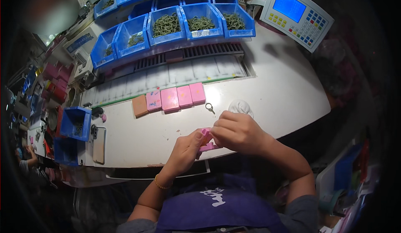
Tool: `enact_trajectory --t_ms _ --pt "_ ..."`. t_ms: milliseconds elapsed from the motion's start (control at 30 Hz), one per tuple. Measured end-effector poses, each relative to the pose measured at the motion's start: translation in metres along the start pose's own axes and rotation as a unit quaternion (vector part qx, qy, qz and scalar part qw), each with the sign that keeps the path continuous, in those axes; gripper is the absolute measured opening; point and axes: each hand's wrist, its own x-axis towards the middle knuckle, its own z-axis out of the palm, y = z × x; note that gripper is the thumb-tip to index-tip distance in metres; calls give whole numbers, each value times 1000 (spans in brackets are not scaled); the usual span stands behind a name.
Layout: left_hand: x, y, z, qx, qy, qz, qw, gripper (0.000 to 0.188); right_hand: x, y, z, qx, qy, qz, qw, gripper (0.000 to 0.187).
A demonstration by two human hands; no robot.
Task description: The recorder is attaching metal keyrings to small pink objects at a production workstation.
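Observation:
My left hand [186,147] is closed around a pink rubber mould [206,137], its wrist wearing a yellow beaded bracelet. The mould looks parted, with one pink piece [209,146] hanging lower over the table's front edge. Against the mould, my right hand [238,130] has its fingers pinched together; whatever they grip is hidden. A small dark green ring piece [209,107] with a short stem lies on the table beyond my hands. Just behind my right hand sits a white round bundle [240,106], partly covered by it.
A row of pink blocks [170,99] and one brown block [140,106] stands along the light panel [167,76]. Blue bins [166,36] of green pieces rise behind. At right is a keypad display unit [292,15]; at left, a phone [99,144] and blue bins [75,124].

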Motion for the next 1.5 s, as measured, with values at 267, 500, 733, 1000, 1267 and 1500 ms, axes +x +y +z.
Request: enact_trajectory --t_ms 267,500,733,1000,1267,1500 --pt "1 -2 -3 -152 -28 -116 981 60 -36 40 3 -96 31 242 965 19" --pt "3 -17 -5 -303 -74 -65 948 58 -26 -14 29 412 23 364 835 32" --pt "12 -5 -17 36 69 60 995 29 -17 -4 42 245 65 287 924 28" --pt "16 -29 -32 -156 74 101 980 22 -3 -3 63 265 164 216 925 37" --pt "7 -47 -24 -336 79 71 936 26 0 -14 80 315 172 286 888 29" --pt "1 -55 -45 -194 61 226 953 29 11 -13 95 396 138 279 864 28"
